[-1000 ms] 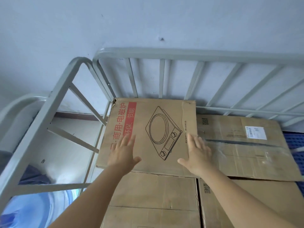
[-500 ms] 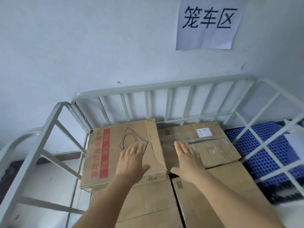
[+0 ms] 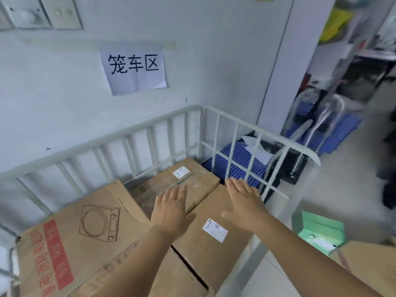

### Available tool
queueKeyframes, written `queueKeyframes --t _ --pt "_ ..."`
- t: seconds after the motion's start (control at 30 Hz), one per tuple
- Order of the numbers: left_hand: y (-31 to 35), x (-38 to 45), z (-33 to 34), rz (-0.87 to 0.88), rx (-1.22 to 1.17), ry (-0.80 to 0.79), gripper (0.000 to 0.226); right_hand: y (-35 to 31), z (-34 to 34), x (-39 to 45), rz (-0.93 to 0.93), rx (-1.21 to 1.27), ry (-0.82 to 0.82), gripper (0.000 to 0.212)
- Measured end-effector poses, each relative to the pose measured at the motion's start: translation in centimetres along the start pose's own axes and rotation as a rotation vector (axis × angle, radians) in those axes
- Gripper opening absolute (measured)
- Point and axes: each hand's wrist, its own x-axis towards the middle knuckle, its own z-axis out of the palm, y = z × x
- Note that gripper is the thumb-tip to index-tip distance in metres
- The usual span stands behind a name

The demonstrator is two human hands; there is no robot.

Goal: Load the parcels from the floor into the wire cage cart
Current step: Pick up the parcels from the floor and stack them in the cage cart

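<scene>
Since 0.5 s ago, view swung R; left hand (image 3: pixel 170 213) and right hand (image 3: pixel 244 201) lifted off stove box (image 3: pixel 85 230), both released, empty. Box in cage cart (image 3: pixel 235 125); next parcel pending.

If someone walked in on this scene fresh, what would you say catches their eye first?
Probably the two bare hands, left hand and right hand, spread open over the cardboard boxes packed in the wire cage cart. Next, the big box with the red strip and cooker drawing at the cart's left. Then the paper sign with three black characters on the wall above.
</scene>
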Motion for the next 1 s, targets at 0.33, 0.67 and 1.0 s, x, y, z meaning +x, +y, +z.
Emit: queueKeyframes --t 0.33,0.67,1.0 --pt "16.9 -1.2 1.6 0.449 0.013 -0.102 0.079 12.4 -0.9 -14.9 0.438 0.136 0.131 0.093" --pt "34.0 -7.8 7.4 0.824 0.027 -0.212 0.078 23.3 2.4 -31.1 0.813 0.175 0.114 0.092" --pt "50.1 -17.8 13.1 1.053 0.063 -0.275 0.076 32.7 6.3 -48.1 1.042 0.255 0.121 0.092"
